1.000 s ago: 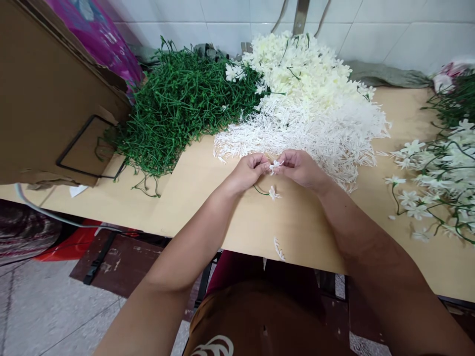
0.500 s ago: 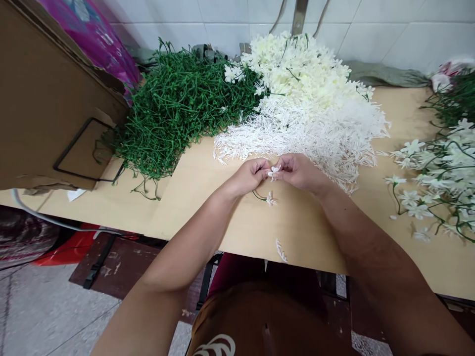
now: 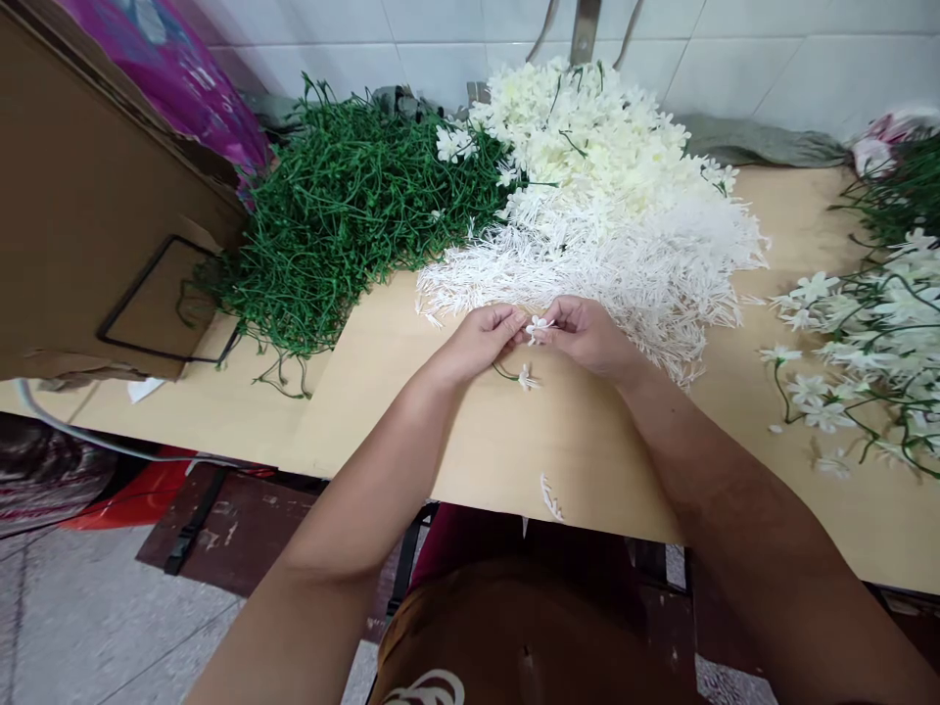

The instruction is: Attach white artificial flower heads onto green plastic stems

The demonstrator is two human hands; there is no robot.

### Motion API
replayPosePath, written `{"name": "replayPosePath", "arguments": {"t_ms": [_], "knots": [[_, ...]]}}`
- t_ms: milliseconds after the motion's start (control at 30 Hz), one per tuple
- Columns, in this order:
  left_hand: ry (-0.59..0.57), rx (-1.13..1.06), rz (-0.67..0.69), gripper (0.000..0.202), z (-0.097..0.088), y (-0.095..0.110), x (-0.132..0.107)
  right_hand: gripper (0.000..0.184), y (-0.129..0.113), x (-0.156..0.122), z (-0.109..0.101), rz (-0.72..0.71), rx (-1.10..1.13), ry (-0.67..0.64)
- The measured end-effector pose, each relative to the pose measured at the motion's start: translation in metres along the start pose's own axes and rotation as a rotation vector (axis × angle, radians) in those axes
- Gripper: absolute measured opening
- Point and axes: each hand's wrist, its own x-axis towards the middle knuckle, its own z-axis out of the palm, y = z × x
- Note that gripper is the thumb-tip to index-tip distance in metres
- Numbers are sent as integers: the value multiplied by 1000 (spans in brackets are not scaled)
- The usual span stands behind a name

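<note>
The left hand (image 3: 481,343) and right hand (image 3: 587,338) pinch a small white flower (image 3: 539,327); a soft, steady grip seems best.

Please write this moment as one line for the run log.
left hand pinches green stem | right hand pinches white flower | both over table

Artificial-flower assembly workshop: worktable (image 3: 220,411) heaped with green stems (image 3: 345,211), white blossoms (image 3: 587,137).
</note>
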Motion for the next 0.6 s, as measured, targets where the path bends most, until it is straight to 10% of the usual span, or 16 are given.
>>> {"name": "replayPosePath", "arguments": {"t_ms": [267, 600], "knots": [[-60, 3, -62, 18, -7, 5, -4, 42, 1, 0, 0, 20, 39, -1], [-26, 11, 1, 35, -2, 5, -4, 43, -4, -3, 1, 36, 74, -46]]}}
